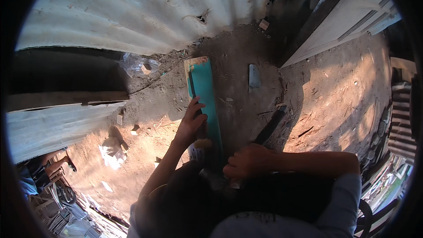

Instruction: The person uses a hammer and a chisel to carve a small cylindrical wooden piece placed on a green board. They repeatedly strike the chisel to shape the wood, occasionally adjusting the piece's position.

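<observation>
A long, narrow wooden board (210, 105) stretches away from the person in front of their lap, above the dirt ground (238, 48); whether it rests flat on it or is propped up, I cannot tell. Turquoise paint covers most of its face, worn to bare, brownish wood at the far end and along part of the left edge. A slim dark strip (192, 86) runs along that left side. The left hand (192, 123) lies over the board with bent fingers beside the strip's near end; whether they grip it is unclear. A small yellowish thing (203, 143) shows by the left wrist, its kind hard to make out. The board's near end disappears into deep shadow. There the right hand (246, 162) is curled, its fingers folded under, so I cannot tell what, if anything, they grasp. Just beyond it, a dark bar-shaped thing (271, 125) slants away, its lower end hidden. A pale flat piece (254, 77) lies right of the board.
</observation>
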A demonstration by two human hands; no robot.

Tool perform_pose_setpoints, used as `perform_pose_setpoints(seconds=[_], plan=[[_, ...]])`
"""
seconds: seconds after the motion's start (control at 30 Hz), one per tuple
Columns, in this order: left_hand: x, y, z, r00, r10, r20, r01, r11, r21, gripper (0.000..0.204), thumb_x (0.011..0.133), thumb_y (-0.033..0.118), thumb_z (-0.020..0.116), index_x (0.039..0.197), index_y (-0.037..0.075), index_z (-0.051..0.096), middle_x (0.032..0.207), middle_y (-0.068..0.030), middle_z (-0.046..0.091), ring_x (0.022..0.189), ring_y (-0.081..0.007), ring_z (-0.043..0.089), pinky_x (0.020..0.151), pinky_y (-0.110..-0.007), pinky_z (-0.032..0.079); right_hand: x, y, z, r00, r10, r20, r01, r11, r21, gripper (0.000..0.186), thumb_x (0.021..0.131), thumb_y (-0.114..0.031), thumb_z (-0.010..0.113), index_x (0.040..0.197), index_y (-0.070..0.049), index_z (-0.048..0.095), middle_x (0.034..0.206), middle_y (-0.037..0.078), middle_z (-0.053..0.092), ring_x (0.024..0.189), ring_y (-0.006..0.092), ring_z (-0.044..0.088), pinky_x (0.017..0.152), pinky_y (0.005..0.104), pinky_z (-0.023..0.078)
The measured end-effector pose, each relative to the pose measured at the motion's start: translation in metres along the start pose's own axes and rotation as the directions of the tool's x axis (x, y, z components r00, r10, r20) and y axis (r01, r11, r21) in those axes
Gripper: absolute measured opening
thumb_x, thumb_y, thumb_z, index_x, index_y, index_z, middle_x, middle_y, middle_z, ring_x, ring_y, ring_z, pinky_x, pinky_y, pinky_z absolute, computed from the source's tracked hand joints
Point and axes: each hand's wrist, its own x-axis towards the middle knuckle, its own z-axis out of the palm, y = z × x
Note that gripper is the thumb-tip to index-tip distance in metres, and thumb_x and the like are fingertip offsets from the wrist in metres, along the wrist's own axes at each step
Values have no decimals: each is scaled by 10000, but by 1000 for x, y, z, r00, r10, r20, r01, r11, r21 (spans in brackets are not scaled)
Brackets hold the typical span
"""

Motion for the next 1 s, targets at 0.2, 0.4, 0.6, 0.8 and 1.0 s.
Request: perform_pose_setpoints(seconds=[0.2, 0.4, 0.6, 0.8, 1.0], plan=[[4, -5, -4, 997, 70, 34, -72, 996, 53, 267, 647, -3, 697, 877, 46, 569, 1223, -186, 475, 1310, -431, 349, 980, -482, 442, 2, 2, 1, 999, -21, -39, 19, 999, -47, 258, 879, -363, 578, 831, -131, 479, 645, 11, 481, 534, 178, 572, 439, 317, 438], [-1, -18, -2, 988, 133, 82, -143, 980, 136, 241, 670, -12, 674, 876, 46, 563, 1227, -181, 481, 1318, -426, 343, 989, -479, 436, 4, 23, 4, 996, -2, -84, 3, 1000, 9, 230, 877, -347, 576, 846, -136, 489, 669, 11, 499, 561, 186, 583, 450, 323, 445], [-1, -19, 4, 991, 107, 79, -112, 992, 64, 212, 672, -16, 661, 856, 39, 571, 1235, -189, 481, 1319, -425, 339, 1056, -515, 359, 4, 17, 2, 979, 166, 116, -169, 986, 17, 231, 877, -342, 573, 880, -127, 488, 671, 21, 512, 571, 210, 590, 453, 341, 453], [-3, -16, 12, 994, 79, 78, -84, 995, 54, 232, 671, 6, 658, 885, 48, 578, 1251, -189, 474, 1332, -407, 327, 1070, -548, 326, -1, 18, 6, 993, 115, 24, -118, 982, 148, 237, 880, -352, 570, 897, -133, 484, 644, 44, 498, 541, 221, 582, 446, 380, 460], [-7, -22, 13, 989, 120, 86, -125, 990, 68, 213, 690, 14, 642, 892, 50, 587, 1253, -190, 478, 1336, -404, 326, 1072, -561, 313, -10, 18, 11, 994, 45, 103, -57, 992, 112, 171, 880, -287, 556, 917, -129, 504, 722, 64, 552, 599, 255, 607, 504, 394, 477]])
